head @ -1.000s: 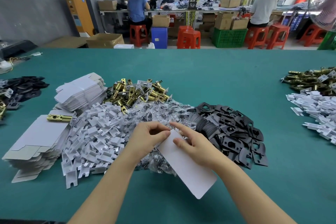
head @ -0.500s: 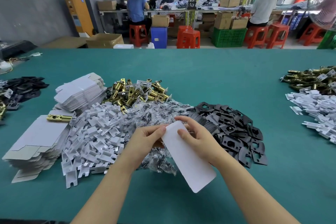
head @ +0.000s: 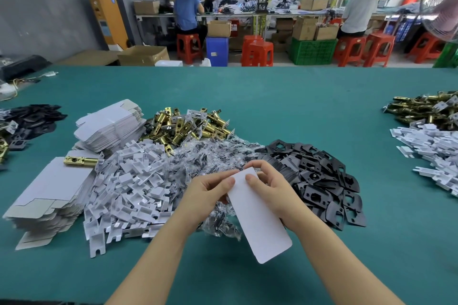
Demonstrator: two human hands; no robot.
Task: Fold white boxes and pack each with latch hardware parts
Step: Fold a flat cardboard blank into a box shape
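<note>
Teal worktable (head: pixel 272 111), both hands on a white box blank.
Nearest, the left hand (head: pixel 207 195) and right hand (head: pixel 271 187) pinch the white box blank's (head: pixel 260 218) far end, thumbs on top, its free end pointing toward 5 o'clock. Beyond lie bagged screws (head: pixel 210 153); white plastic inserts (head: pixel 131 181) at 9 o'clock; black plates (head: pixel 322 181) at 3 o'clock; brass latches (head: pixel 188 126) at 11 o'clock.
</note>
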